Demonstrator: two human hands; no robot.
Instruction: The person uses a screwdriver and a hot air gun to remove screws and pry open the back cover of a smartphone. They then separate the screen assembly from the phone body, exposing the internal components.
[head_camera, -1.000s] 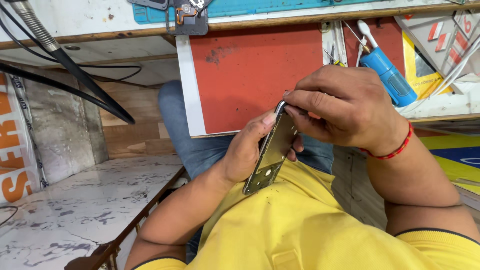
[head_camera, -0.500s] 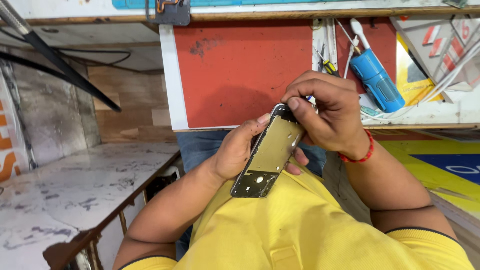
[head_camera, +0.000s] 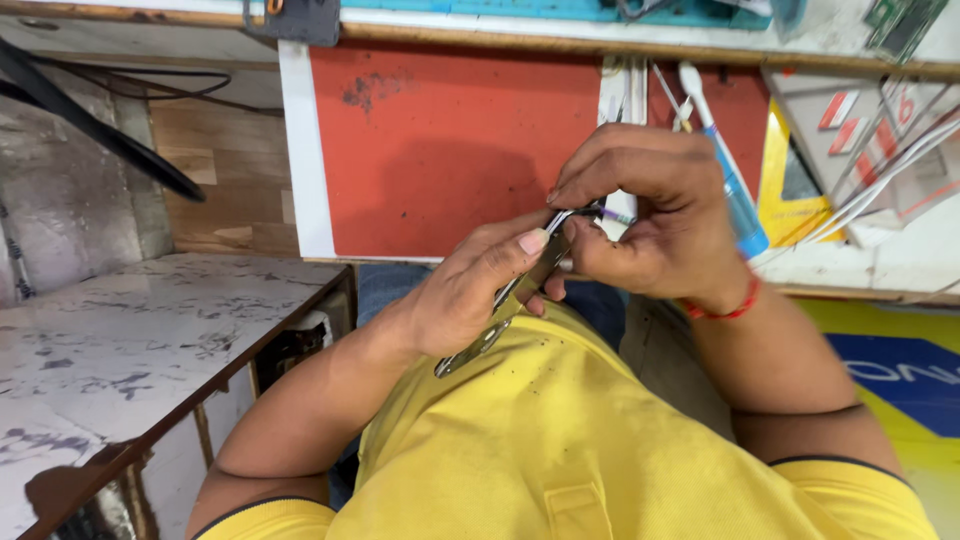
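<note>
Left hand (head_camera: 470, 295) grips a phone (head_camera: 505, 305) edge-on, its thumb laid along the upper side and its fingers curled under the lower side, so that only the thin metal rim and a sliver of one face show. That phone slopes from lower left, just above the yellow shirt (head_camera: 560, 440), up toward the right hand (head_camera: 650, 215). This right hand is closed in a pinch at the phone's upper end, thumb and forefinger pressed together on a thin tool (head_camera: 612, 214) with a dark and purple shaft; the tool's tip meets the top corner of the phone, though the exact contact point is too small to make out. A red thread band (head_camera: 725, 308) circles the right wrist.

Both hands are held in front of the chest, above the lap and clear of the worktop (head_camera: 830, 270). Behind them stands a red panel (head_camera: 440, 150) with a white border on its left edge. To the right of the hands a blue pen-shaped tube (head_camera: 735, 205) with a white cap leans against the panel, beside thin white rods. A marbled grey surface (head_camera: 120, 340) with a wooden edge lies to the left, and a black cable (head_camera: 90, 125) crosses the upper left corner
</note>
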